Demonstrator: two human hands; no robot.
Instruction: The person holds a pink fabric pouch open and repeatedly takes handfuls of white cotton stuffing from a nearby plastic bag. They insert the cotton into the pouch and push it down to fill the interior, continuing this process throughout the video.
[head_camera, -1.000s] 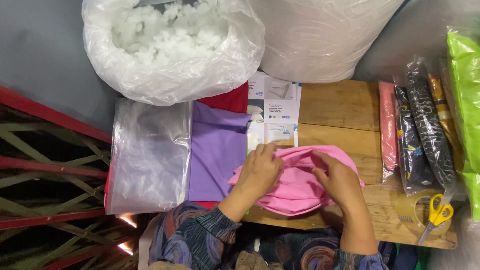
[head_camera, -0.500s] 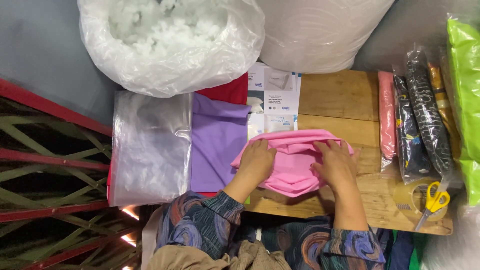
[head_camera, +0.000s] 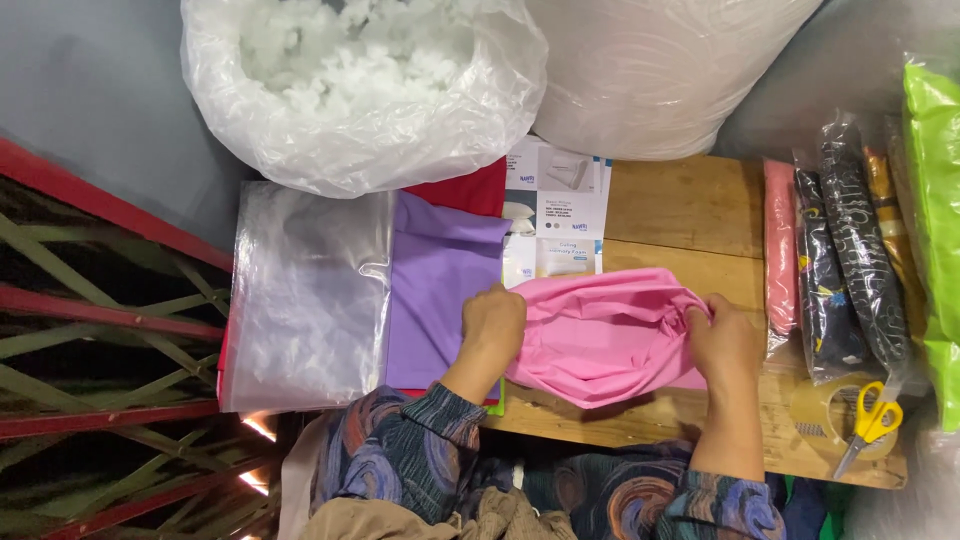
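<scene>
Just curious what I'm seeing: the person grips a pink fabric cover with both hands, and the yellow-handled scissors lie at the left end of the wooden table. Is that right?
Not quite. The head view shows the yellow-handled scissors at the right end of the wooden table, atop a roll of clear tape. The rest holds: the left hand and right hand both grip the pink fabric cover.

This looks like a small sewing or pillow-making workshop. A big clear bag of white stuffing (head_camera: 360, 70) and a full white sack (head_camera: 660, 65) stand behind a plain wooden counter (head_camera: 680, 205). On the counter lie flat purple fabric (head_camera: 440, 290), an empty plastic bag (head_camera: 305, 300), printed paper labels (head_camera: 555, 215), bagged rolls of cloth (head_camera: 840, 260), a tape roll (head_camera: 830, 415) and yellow scissors (head_camera: 870, 425).
</scene>
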